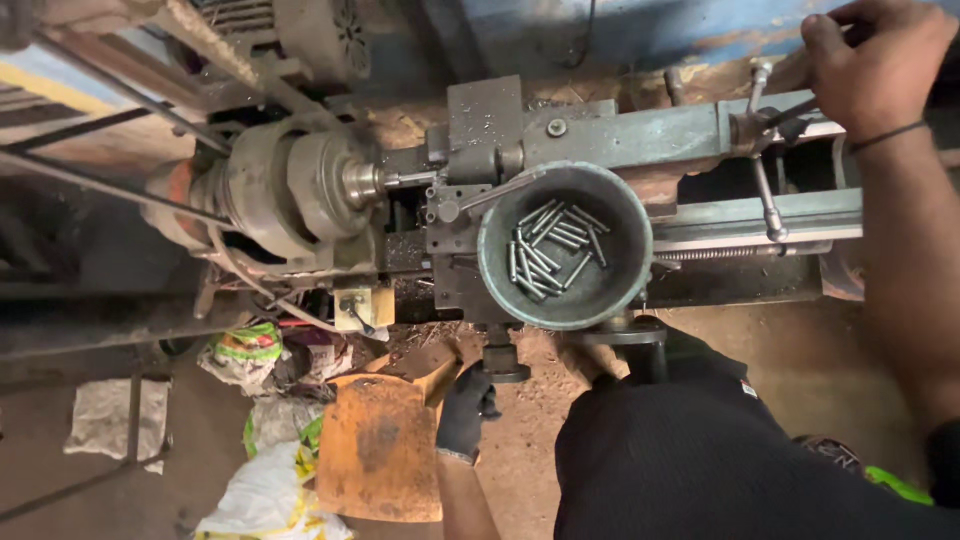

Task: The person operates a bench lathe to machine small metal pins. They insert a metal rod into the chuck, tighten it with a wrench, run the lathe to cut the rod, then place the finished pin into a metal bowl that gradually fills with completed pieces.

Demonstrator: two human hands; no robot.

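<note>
I look down on an old grey lathe (620, 135). My left hand (466, 408), in a black glove, grips the round black handwheel knob (505, 362) below the carriage. My bare right hand (875, 60), with a thin black band at the wrist, is closed around a lever handle at the lathe's far right end. A round green metal bowl (566, 245) sits on the carriage and holds several short steel pins (552, 250). The chuck (300, 190) at the left carries a short steel workpiece (365, 183).
An orange rusty metal plate (380, 450) leans near my left arm. Crumpled bags and cloth (265, 430) lie on the dirt floor. A drive belt and motor (290, 40) stand at the upper left. My dark trousers (720, 460) fill the lower right.
</note>
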